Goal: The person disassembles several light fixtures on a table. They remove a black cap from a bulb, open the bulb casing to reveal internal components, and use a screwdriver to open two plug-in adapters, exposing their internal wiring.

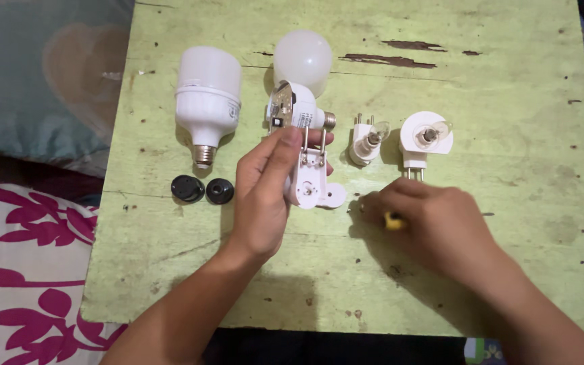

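Observation:
My left hand [263, 186] grips a white plug-in lamp fitting [312, 182] with two metal prongs, lifted a little above the green table [495, 88]. My right hand [434, 220] rests on the table, closed around a small yellow-handled tool [392, 222] whose tip points left towards the fitting. Just beyond the left hand lies an opened bulb base with its circuit board [290, 108] showing, and behind it a round white bulb dome [303, 59].
A large white bulb [207, 98] lies at the left with two black round caps [201, 190] below it. Two small white night lamps [400, 138] with prongs lie above my right hand. Patterned fabric [15, 257] borders the table's left edge.

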